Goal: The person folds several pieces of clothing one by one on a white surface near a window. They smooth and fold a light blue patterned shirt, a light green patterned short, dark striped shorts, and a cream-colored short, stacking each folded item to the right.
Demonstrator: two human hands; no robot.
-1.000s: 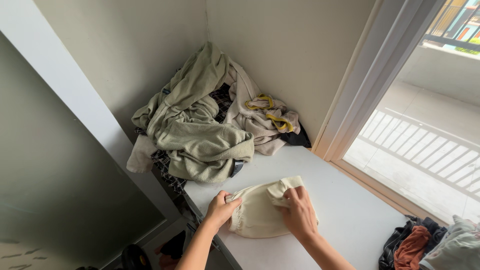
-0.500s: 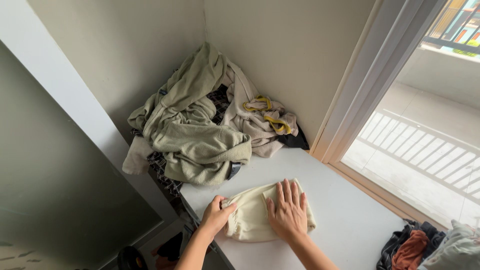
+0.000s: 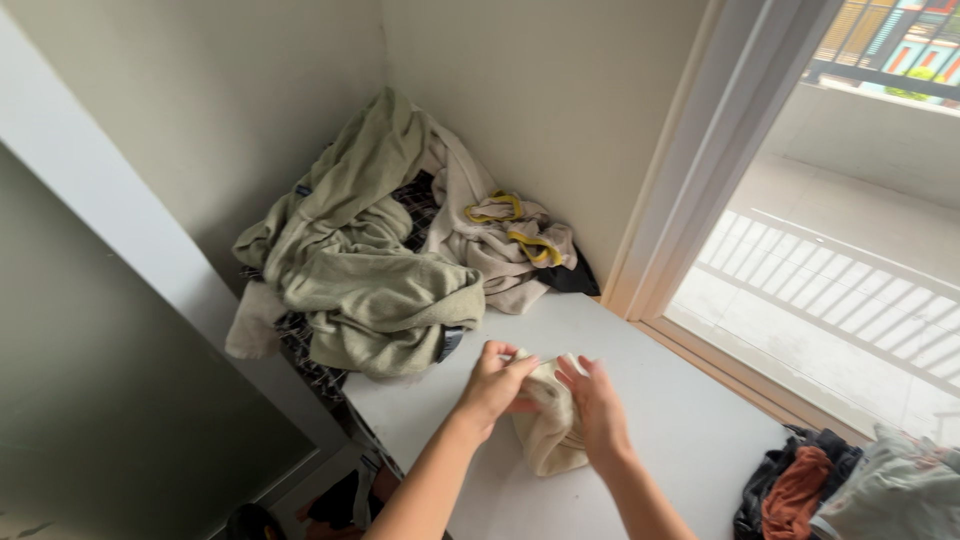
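Our left hand and right hand both grip the cream cloth from either side, its top hidden between our fingers and the rest hanging bunched onto the white surface. Half a second ago it lay flat under our right palm; now it is gathered up narrow between the hands. The clothes pile sits in the corner behind, and more clothes are cut off at the lower right edge.
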